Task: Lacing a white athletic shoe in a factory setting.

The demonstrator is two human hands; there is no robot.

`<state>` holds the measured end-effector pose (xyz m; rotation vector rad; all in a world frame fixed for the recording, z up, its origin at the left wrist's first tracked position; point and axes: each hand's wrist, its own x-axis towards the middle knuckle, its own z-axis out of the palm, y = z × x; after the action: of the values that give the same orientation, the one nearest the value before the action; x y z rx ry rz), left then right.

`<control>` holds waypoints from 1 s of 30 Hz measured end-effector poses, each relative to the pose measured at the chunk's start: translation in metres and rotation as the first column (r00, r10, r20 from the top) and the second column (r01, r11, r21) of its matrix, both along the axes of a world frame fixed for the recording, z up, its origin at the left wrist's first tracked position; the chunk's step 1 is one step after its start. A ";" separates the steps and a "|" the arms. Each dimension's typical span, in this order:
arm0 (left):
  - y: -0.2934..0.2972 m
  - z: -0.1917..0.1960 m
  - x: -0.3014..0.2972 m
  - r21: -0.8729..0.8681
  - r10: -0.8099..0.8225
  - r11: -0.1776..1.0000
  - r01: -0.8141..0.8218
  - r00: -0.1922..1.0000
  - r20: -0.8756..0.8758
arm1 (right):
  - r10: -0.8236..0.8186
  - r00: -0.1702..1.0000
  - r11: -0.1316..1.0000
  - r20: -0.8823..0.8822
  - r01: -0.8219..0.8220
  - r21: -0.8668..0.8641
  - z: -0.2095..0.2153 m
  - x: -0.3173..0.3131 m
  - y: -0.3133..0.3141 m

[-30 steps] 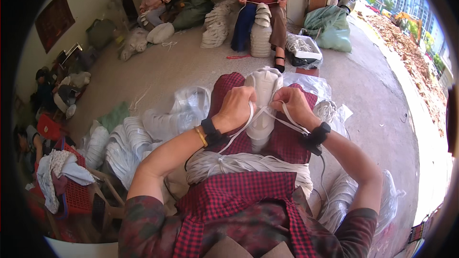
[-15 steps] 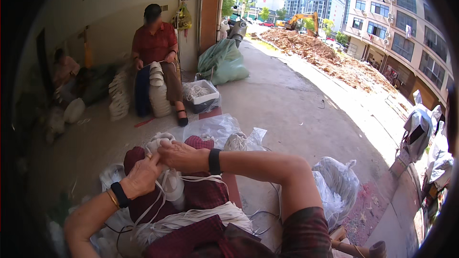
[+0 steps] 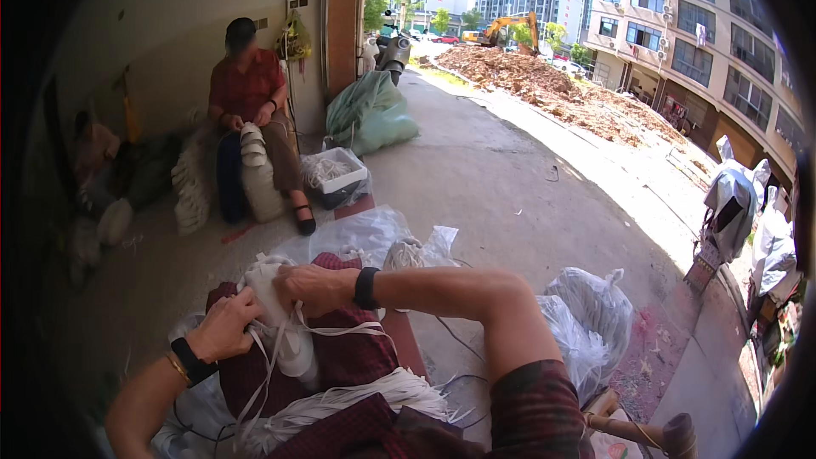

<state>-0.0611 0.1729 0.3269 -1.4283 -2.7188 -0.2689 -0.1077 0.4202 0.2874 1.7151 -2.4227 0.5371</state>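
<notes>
A white shoe (image 3: 294, 355) lies on my lap, its toe toward me and its opening between my hands. My left hand (image 3: 226, 325) is closed on the shoe's left side, fingertips bent against the upper. On the other side my right hand (image 3: 321, 289) closes on the shoe's edge; its fingertips are partly hidden. White flat shoelaces (image 3: 269, 379) hang from the shoe and by my left hand, one loop trailing to the right. Across my lap lies a bundle of loose white laces (image 3: 367, 394).
Clear plastic bags (image 3: 586, 323) stand at my right. Ahead are a white-rimmed bin (image 3: 347, 177) of laces and a green sack (image 3: 374, 115). A seated person (image 3: 248, 85) in red handles stacked white pieces (image 3: 257, 174). A wooden chair part (image 3: 633, 431) is at lower right.
My hands have moved apart, from together over the shoe to its two sides. The view has turned slightly right. The seated person's hands have come together.
</notes>
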 end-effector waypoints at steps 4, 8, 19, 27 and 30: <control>0.001 -0.004 0.016 0.119 0.103 0.988 -0.098 0.994 -0.036 | -0.089 0.992 0.993 -0.085 0.082 -0.090 -0.003 0.016 -0.002; 0.001 -0.009 0.019 0.250 0.181 0.949 -0.190 0.982 0.061 | -0.127 0.990 0.992 -0.053 0.127 -0.007 0.003 0.014 -0.008; -0.004 0.000 -0.022 -0.012 0.150 0.988 -0.151 0.963 0.225 | -0.343 0.939 0.923 0.025 0.331 0.197 0.010 -0.002 -0.042; 0.005 -0.025 -0.018 0.209 0.228 0.940 -0.269 0.953 0.200 | -0.375 0.887 0.839 0.271 0.449 -0.309 -0.001 0.012 -0.029; 0.006 -0.017 -0.008 0.283 0.209 0.921 -0.267 0.953 0.220 | -0.048 0.696 0.765 0.717 0.487 -0.421 0.003 0.014 -0.023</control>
<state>-0.0688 0.1790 0.3097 -1.0227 -2.7922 -0.8104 -0.0939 0.3968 0.2901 0.9190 -2.4109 1.9028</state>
